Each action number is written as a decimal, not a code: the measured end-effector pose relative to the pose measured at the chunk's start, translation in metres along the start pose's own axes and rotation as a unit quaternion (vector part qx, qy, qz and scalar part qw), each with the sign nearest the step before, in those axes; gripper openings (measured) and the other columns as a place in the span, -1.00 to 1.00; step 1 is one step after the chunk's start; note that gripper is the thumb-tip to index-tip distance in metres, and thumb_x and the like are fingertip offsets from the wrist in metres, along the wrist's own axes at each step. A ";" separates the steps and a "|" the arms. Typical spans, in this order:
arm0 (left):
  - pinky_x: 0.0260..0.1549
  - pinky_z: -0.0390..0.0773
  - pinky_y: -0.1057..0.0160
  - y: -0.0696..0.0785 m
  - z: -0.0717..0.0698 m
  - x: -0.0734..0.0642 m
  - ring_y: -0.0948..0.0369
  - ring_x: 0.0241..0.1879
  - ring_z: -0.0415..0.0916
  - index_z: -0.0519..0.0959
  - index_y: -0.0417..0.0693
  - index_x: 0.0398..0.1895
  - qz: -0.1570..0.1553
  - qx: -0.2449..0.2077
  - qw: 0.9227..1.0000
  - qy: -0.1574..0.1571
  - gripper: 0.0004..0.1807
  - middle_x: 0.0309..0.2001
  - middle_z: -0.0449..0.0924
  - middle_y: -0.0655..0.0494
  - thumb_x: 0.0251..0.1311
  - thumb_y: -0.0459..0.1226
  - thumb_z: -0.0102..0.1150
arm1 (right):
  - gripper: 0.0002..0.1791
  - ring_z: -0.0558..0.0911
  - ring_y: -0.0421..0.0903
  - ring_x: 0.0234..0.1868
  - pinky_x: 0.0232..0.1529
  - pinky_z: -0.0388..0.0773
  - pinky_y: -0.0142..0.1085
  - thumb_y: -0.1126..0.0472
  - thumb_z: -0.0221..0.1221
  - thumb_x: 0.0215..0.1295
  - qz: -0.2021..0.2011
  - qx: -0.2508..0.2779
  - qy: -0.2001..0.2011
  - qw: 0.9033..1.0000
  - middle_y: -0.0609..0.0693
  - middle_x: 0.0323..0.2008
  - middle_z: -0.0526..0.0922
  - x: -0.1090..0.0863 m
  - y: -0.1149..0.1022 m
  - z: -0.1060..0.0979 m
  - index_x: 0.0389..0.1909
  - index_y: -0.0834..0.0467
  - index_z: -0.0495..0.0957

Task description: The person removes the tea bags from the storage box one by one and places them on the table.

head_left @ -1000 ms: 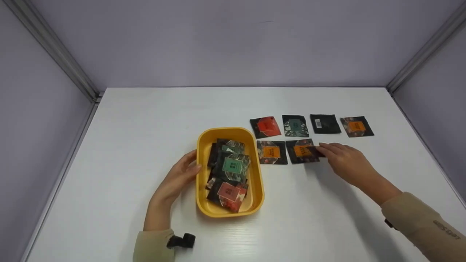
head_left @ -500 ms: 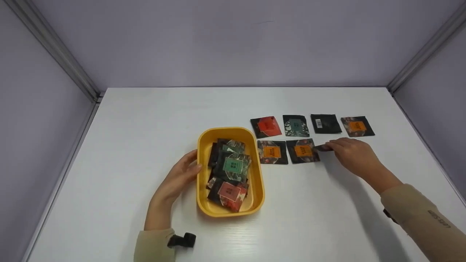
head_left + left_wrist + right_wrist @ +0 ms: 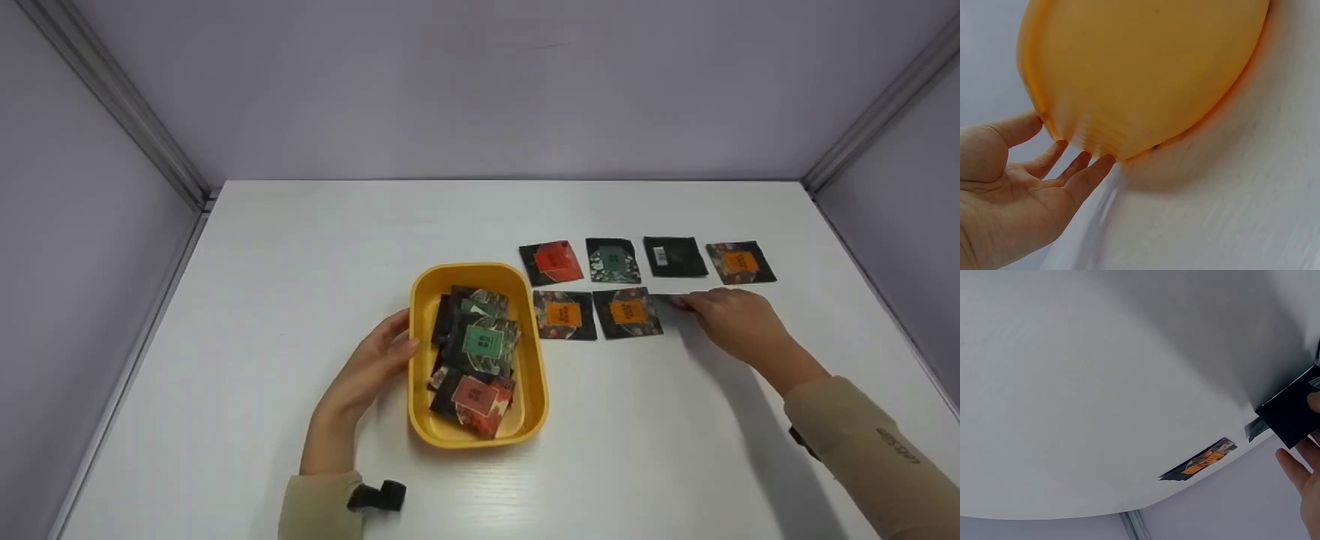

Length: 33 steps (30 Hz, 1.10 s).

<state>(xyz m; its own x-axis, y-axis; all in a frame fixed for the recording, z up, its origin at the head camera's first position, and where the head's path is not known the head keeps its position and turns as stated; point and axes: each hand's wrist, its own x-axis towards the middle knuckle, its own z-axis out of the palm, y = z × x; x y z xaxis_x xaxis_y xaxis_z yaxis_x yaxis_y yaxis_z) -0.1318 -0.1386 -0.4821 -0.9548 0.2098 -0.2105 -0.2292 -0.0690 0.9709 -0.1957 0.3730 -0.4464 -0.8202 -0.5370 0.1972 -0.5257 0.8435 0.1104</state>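
Observation:
On the white table stands a yellow plastic tray (image 3: 540,420) with several dark sachets inside, their labels green or red. My left hand (image 3: 367,367) rests against its left side; in the left wrist view the fairly straight fingers touch the outer wall and the thumb meets the edge. My right hand (image 3: 739,322) pinches a small flat sachet (image 3: 1289,408) whose dark side faces the right wrist camera. From the head this sachet shows only as a thin dark edge, just right of an orange-labelled sachet (image 3: 628,313).
Another orange-labelled sachet (image 3: 564,315) lies close to the tray. Behind it runs a row: a red-labelled sachet (image 3: 551,262), a green-labelled one (image 3: 613,260), a black barcoded one (image 3: 675,256) and an orange-labelled one (image 3: 740,262). Grey wall panels (image 3: 510,97) border the table.
My right hand has shifted slightly right with its sachet, off the orange-labelled one, and the sachet has turned edge-on to the head view. The left hand and tray have stayed put.

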 end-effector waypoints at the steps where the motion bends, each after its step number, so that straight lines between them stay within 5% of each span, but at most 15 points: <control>1: 0.28 0.34 0.03 0.000 0.000 0.000 0.04 0.38 0.25 0.20 -0.06 0.49 -0.001 0.002 1.000 0.002 -0.34 0.48 0.15 -0.05 0.37 -0.24 0.17 | -0.66 0.72 0.16 -0.27 -0.32 0.64 0.03 0.41 0.28 0.21 0.004 0.003 -0.011 1.000 0.20 -0.20 0.74 -0.001 0.000 0.000 0.04 0.25 0.66; 13: 0.30 0.31 0.02 0.001 0.001 0.000 0.04 0.40 0.20 0.21 -0.09 0.48 -0.003 0.005 1.000 0.008 -0.34 0.48 0.15 -0.06 0.36 -0.25 0.17 | -0.48 0.61 0.29 0.03 -0.04 0.55 0.16 0.28 0.26 0.30 0.023 0.042 -0.126 0.991 0.34 0.11 0.58 -0.006 -0.003 0.002 0.27 0.31 0.47; 24: 0.31 0.30 0.01 0.000 0.000 0.000 0.03 0.41 0.18 0.19 -0.10 0.49 0.005 0.001 1.000 -0.002 -0.34 0.48 0.14 -0.07 0.38 -0.27 0.15 | -0.32 0.55 0.31 0.11 0.04 0.50 0.18 0.07 0.27 0.32 0.046 0.061 -0.168 0.983 0.37 0.20 0.50 -0.007 -0.002 -0.003 0.38 0.27 0.35; 33: 0.28 0.35 0.03 0.001 0.000 -0.001 0.02 0.41 0.20 0.16 -0.13 0.50 0.008 -0.006 1.000 -0.009 -0.34 0.48 0.13 -0.08 0.39 -0.30 0.13 | -0.34 0.59 0.33 0.02 -0.01 0.53 0.18 0.09 0.29 0.29 0.028 0.044 -0.170 0.984 0.34 0.20 0.51 -0.004 -0.007 -0.010 0.35 0.26 0.39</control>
<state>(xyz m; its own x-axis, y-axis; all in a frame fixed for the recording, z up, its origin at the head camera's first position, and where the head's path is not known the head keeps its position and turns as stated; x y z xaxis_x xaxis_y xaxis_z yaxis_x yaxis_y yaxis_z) -0.1314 -0.1390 -0.4806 -0.9548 0.2254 -0.1938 -0.2174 -0.0849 0.9724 -0.1867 0.3690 -0.4381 -0.8683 -0.4764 -0.1380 -0.4836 0.8750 0.0218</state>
